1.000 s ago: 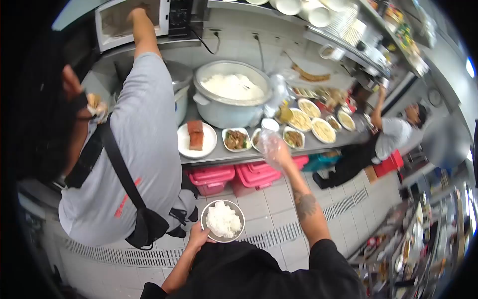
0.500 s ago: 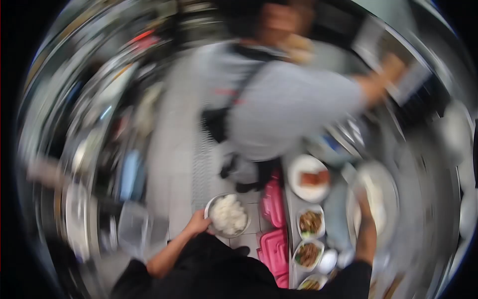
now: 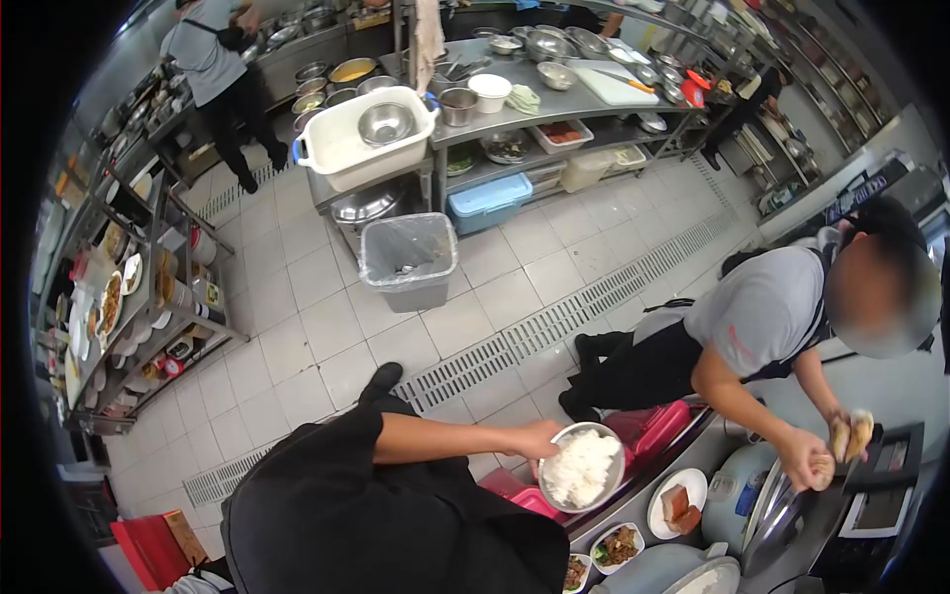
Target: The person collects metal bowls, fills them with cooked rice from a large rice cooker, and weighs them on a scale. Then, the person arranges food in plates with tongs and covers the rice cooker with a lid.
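Grey bin (image 3: 408,292) with a clear liner; stands on pale floor tiles (image 3: 337,332). Above and behind it, white tub (image 3: 348,166) with blue handles; holds a metal bowl (image 3: 386,124). On the steel table (image 3: 566,107), white cutting board (image 3: 606,87) with an orange-handled knife (image 3: 641,86). On the shelf below, light-blue lidded box (image 3: 491,201). Across the floor, slotted drain (image 3: 515,342); runs diagonally.
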`<state>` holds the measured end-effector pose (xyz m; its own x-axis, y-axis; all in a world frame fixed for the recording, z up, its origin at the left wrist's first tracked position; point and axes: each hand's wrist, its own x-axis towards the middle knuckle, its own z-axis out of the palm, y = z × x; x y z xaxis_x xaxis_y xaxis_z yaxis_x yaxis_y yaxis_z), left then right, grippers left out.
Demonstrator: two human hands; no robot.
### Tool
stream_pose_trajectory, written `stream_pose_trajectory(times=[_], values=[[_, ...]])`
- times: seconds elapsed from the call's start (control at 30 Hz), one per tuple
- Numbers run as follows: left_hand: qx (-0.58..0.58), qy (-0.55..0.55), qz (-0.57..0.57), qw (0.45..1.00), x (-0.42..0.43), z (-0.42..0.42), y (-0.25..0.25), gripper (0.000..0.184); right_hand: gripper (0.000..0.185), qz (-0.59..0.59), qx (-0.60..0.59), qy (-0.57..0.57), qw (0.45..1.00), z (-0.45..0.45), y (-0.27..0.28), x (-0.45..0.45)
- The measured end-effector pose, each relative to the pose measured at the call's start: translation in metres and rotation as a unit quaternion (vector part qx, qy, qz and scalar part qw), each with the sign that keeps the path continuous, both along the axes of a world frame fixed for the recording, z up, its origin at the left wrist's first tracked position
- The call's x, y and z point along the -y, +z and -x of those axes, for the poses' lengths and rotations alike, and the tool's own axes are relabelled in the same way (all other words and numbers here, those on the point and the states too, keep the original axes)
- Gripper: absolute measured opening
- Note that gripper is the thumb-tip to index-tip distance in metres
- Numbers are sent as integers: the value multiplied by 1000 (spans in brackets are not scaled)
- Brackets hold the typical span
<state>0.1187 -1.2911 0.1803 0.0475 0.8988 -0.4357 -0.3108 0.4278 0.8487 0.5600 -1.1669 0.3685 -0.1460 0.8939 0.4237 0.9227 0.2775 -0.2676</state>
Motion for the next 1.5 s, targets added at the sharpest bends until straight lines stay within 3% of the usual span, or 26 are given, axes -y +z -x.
stream_pose_trajectory(times=[0.1, 0.2, 0.23, 0.3, 0.33, 0.4, 0.43, 0.5, 0.53, 0.57, 0.6, 0.63, 0.67, 0.73, 0.83, 0.9, 0.97, 1.0, 1.07, 1.13, 1.17, 1.2, 1.33, 1.4, 1.43, 1.5], values=[[5, 12, -61, 998, 18, 27, 31, 43, 39, 69, -104, 164, 979, 110, -8, 44], [-7, 51, -111, 992, 57, 80, 54, 43, 39, 218, -192, 363, 885, 253, -70, 83], [-9, 70, -118, 990, 75, 106, 56, 43, 42, 165, -58, 405, 897, 305, -115, 85], [-20, 110, -44, 993, 111, 160, 32, 45, 52, 282, -154, 343, 883, 448, -125, 156], [42, 160, -38, 986, 142, 196, 31, 53, 56, 247, -33, 403, 881, 499, -114, 188], [0, 230, -12, 973, 208, 273, 23, 55, 52, 198, 183, 563, 781, 572, -139, 208], [-28, 256, -6, 966, 246, 310, 15, 55, 52, 203, 191, 568, 774, 599, -147, 226], [-50, 347, 7, 936, 304, 371, 12, 55, 49, 365, -50, 583, 724, 674, -154, 257], [-91, 387, 12, 918, 341, 400, 16, 56, 41, 246, 43, 662, 706, 733, -104, 291], [-132, 414, 28, 900, 383, 419, 20, 56, 49, 175, 2, 691, 701, 764, -134, 291], [-117, 479, 27, 870, 417, 434, 20, 51, 43, 526, -248, 538, 611, 798, -140, 308], [-125, 505, 39, 853, 454, 452, 19, 51, 37, 197, -30, 700, 686, 845, -109, 319], [-105, 569, 28, 815, 487, 465, 16, 47, 33, 131, -39, 654, 744, 884, -132, 321], [-66, 657, 22, 751, 543, 480, 21, 41, 38, 129, -76, 704, 695, 974, -154, 309], [-58, 747, 32, 662, 622, 501, 31, 39, 42, 138, -26, 636, 759, 1086, -190, 306], [-50, 771, 41, 634, 656, 513, 32, 40, 43, 126, 2, 626, 770, 1157, -258, 278], [-48, 799, 53, 597, 683, 536, 28, 40, 44, -122, 41, 657, 743, 1204, -334, 239], [-51, 799, 57, 597, 689, 550, 22, 40, 61, 13, 133, 618, 775, 1211, -319, 254], [-50, 776, 69, 625, 695, 578, 21, 41, 72, 64, 221, 554, 800, 1214, -332, 271], [-30, 765, 108, 634, 701, 613, 7, 43, 34, 108, 243, 568, 779, 1211, -303, 297], [-34, 756, 100, 646, 695, 636, 8, 45, 28, 98, 249, 545, 795, 1211, -285, 315], [-15, 750, 109, 652, 698, 660, -4, 46, 24, 130, 238, 498, 823, 1219, -311, 313], [13, 695, 128, 707, 683, 772, -20, 46, 25, 158, 213, 490, 830, 1232, -305, 335], [-41, 658, 130, 740, 665, 836, -26, 46, 29, 57, 92, 441, 891, 1235, -317, 341], [-66, 631, 130, 762, 658, 863, -34, 47, 29, 73, 98, 426, 896, 1232, -317, 352], [-28, 605, 71, 793, 622, 926, -16, 48, 34, 238, 242, 405, 849, 1249, -289, 348]])
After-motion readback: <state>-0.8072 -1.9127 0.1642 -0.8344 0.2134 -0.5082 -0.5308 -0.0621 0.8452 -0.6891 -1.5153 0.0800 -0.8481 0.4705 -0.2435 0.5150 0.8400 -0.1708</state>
